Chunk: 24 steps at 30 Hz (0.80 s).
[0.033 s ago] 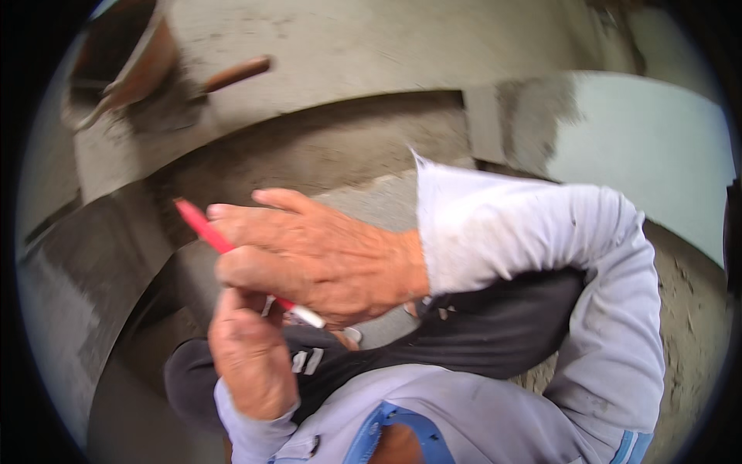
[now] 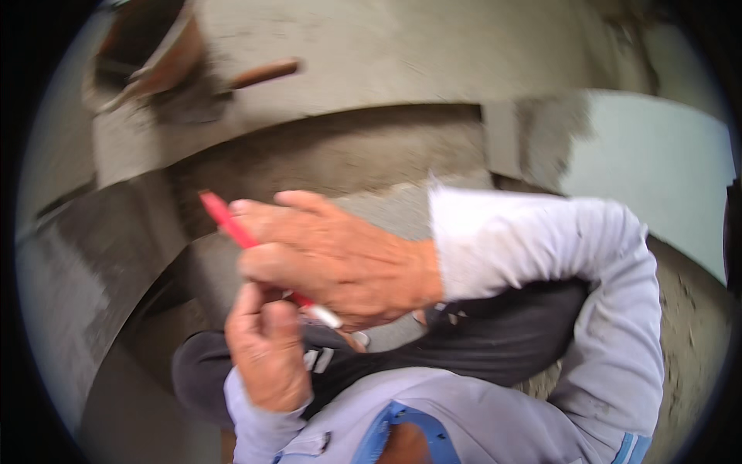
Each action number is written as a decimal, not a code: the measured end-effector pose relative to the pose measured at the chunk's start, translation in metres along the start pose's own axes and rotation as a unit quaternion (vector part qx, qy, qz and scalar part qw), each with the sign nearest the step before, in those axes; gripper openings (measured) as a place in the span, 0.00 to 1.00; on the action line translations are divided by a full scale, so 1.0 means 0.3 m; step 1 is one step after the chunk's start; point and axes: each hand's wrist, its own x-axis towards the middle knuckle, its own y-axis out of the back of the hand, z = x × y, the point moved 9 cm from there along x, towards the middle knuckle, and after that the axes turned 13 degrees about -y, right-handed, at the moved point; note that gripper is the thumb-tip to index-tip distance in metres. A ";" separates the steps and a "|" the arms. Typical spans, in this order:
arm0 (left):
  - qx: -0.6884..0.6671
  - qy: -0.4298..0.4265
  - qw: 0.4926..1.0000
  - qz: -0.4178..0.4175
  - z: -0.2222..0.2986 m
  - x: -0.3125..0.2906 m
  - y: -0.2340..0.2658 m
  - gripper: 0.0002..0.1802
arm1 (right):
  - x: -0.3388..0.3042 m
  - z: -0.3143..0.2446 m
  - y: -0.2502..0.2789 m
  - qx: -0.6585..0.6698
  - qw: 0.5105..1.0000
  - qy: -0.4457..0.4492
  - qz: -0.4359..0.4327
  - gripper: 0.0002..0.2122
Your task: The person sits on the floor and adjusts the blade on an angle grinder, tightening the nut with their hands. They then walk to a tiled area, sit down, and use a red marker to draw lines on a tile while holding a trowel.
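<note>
A red pencil [image 2: 224, 216] with a white end slants through my right hand [image 2: 344, 259], which is closed round it. Its brownish tip points up and left, past the fingers, and the white end sticks out below the palm. Just beneath, my left hand [image 2: 267, 363] is raised close to the right thumb and the pencil's middle. The left fingers are curled with the thumb bent beside them. The right hand hides part of the left fingertips, so whatever they hold does not show. Both hands are above my dark-trousered legs [image 2: 479, 332].
A worn bucket [image 2: 174, 66] stands at the far left. By it lies a tool with a wooden handle [image 2: 265, 73]. A pale smooth slab [image 2: 645, 155] with a cement-smeared end is at the right. Grey slabs [image 2: 85, 255] lie at the left, and a recessed ledge [image 2: 348, 147] runs ahead of me.
The whole view has shifted slightly, so everything appears a little lower and to the right. My left thumb now shows apart from the left fingers. The pencil stays in my right hand.
</note>
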 end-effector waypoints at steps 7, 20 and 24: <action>-0.039 -0.019 0.994 0.098 0.077 -0.052 0.148 0.16 | 0.139 -0.046 -0.061 -0.037 0.962 0.068 -0.260 0.39; -0.136 -0.113 0.983 0.053 0.166 0.016 0.161 0.13 | 0.502 0.794 0.044 -0.416 0.897 -0.126 -0.084 0.14; -0.091 -0.167 0.981 0.030 0.176 0.082 0.175 0.12 | 0.166 0.615 0.197 -0.274 0.931 -0.210 -0.120 0.10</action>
